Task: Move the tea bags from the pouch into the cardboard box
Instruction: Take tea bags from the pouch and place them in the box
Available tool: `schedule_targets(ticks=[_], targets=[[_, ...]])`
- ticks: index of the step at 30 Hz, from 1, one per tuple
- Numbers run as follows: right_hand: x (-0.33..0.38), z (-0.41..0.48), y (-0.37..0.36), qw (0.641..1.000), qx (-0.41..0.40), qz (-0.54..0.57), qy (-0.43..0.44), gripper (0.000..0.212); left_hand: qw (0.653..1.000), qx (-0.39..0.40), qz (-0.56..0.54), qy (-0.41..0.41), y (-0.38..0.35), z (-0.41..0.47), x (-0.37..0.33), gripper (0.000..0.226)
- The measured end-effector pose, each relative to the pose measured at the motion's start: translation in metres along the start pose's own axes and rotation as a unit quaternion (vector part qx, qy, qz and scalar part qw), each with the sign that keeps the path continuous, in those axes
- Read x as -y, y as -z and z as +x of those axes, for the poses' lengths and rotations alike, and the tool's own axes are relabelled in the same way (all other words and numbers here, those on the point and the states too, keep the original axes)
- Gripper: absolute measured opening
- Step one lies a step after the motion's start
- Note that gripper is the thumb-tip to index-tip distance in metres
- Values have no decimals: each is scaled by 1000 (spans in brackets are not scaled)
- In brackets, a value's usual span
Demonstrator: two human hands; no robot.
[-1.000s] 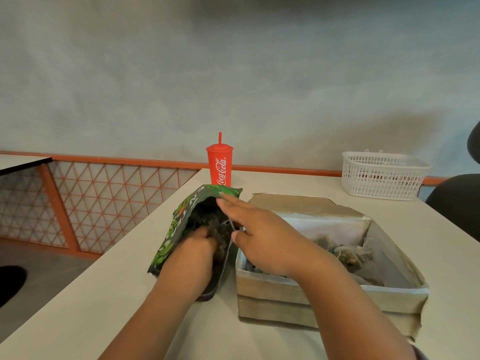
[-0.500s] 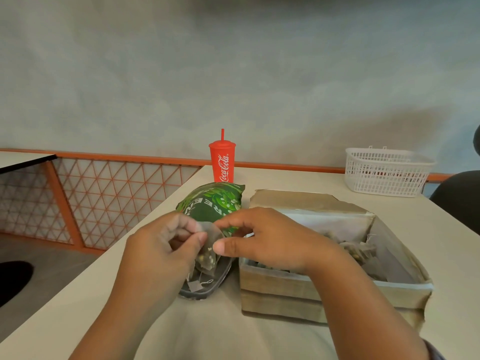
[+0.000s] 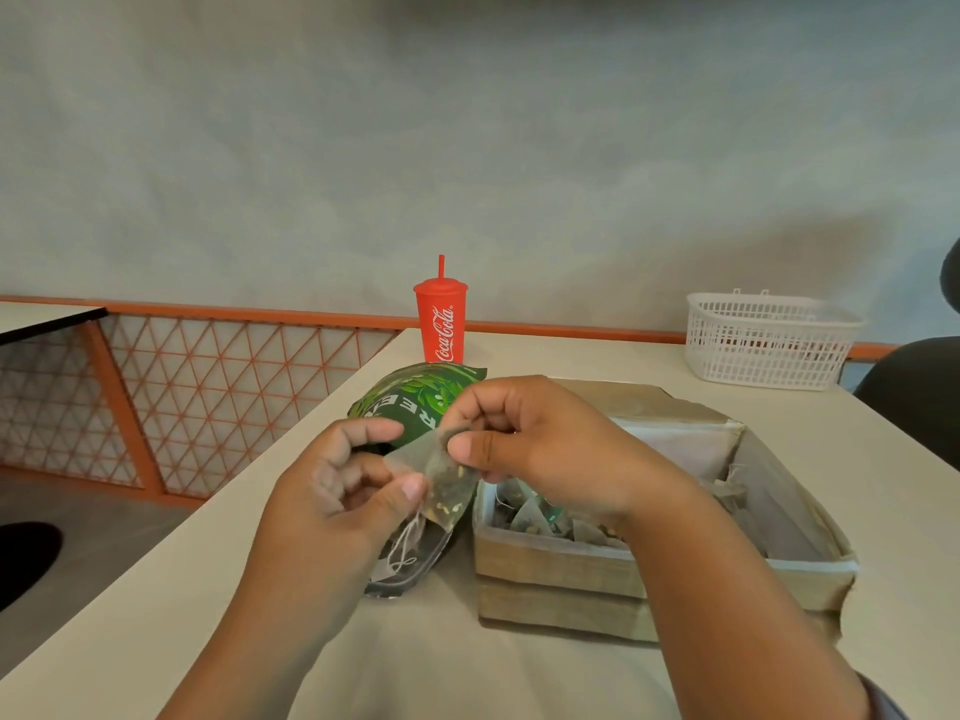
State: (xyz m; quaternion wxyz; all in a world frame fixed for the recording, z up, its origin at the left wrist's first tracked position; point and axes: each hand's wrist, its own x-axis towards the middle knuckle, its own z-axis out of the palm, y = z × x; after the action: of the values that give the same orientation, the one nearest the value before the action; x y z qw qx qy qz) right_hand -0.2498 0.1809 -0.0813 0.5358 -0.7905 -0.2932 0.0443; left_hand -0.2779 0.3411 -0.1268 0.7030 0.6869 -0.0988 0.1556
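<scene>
you are holding one tea bag [image 3: 442, 478] between both hands, above the table [image 3: 467, 672]. your left hand [image 3: 337, 493] is pinching the bag's lower left side with its thumb, the other fingers curling in behind, and your right hand [image 3: 535, 444] is clamping the bag's upper edge between thumb and forefinger. the bag is hanging tilted in the gap between the two grips, and its string [image 3: 406, 544] is dangling just below your left thumb. whether a paper tag is sitting at the end of the string is hard to tell, as it is blurring into what lies under it.

directly beneath the held bag, the green pouch [image 3: 415, 400] is lying on the table, its dark mouth pointing toward you and its printed end sticking out just beyond your fingers. just to the right of the grip, under your right wrist, the cardboard box [image 3: 561, 579] is sitting open, touching or nearly touching the pouch. more tea bags [image 3: 535, 517] are lying inside it, piling up at its near left corner.

well beyond the grip, a red cup [image 3: 441, 324] with a straw is standing upright at the far table edge. far off to the right, a white basket [image 3: 769, 340] is resting near the wall, and past it a dark chair [image 3: 914, 392] is showing.
</scene>
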Motion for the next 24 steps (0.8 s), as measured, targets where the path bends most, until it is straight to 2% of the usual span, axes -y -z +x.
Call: schedule_targets(ticks=[3, 8, 13, 17, 24], targets=[[-2, 1, 0, 999, -38, -3, 1, 10, 999, 39, 5, 24, -3, -5, 7, 31], [-1, 1, 0, 998, -63, -30, 5, 9, 995, 92, -1, 47, -11, -11, 6, 10], [1, -3, 5, 997, -57, -47, 22, 5, 997, 42, -29, 59, -16, -12, 5, 22], [3, -7, 13, 996, -37, -82, -2, 2, 988, -6, -121, 100, -20, -12, 5, 7], [1, -7, 17, 990, -45, -133, -11, 17, 979, -9, -169, 118, -26, -15, 7, 12]])
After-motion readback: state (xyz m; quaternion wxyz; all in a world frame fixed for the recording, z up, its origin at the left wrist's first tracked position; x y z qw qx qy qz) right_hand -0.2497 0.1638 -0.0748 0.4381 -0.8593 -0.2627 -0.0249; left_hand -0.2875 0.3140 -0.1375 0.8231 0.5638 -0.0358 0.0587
